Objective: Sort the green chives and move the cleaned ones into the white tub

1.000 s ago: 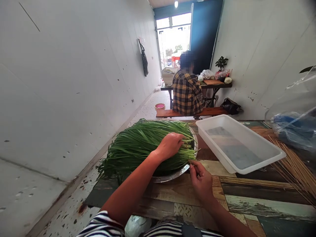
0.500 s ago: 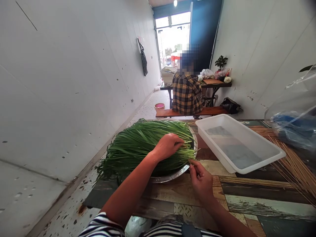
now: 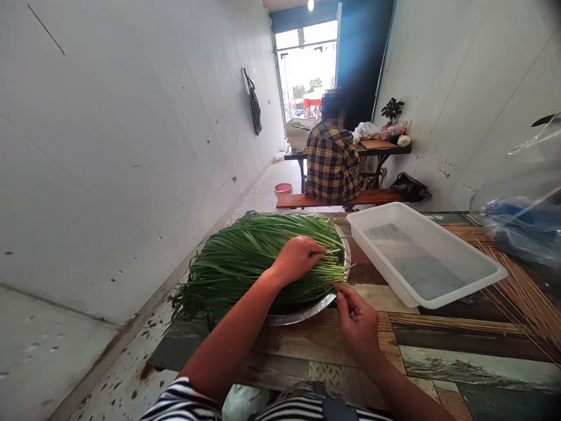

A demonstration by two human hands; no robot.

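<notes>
A big heap of long green chives (image 3: pixel 241 260) lies across a round metal tray (image 3: pixel 307 313) on the wooden table (image 3: pixel 438 356). My left hand (image 3: pixel 298 257) rests on top of the heap near the cut stem ends, its fingers pinched round a few stalks. My right hand (image 3: pixel 357 321) is at the tray's front rim, fingers closed on the ends of some chive stems.
A white plastic tub (image 3: pixel 425 254) stands to the right of the tray. Bamboo skewers (image 3: pixel 521 304) lie fanned at the right edge, under a plastic bag (image 3: pixel 521 210). Another person in a plaid shirt (image 3: pixel 331 166) sits on a bench (image 3: pixel 346 200) beyond. A white wall runs along the left.
Both hands stay almost where they were; the left hand's fingers have shifted slightly on the stalks. The person at the back has moved a little.
</notes>
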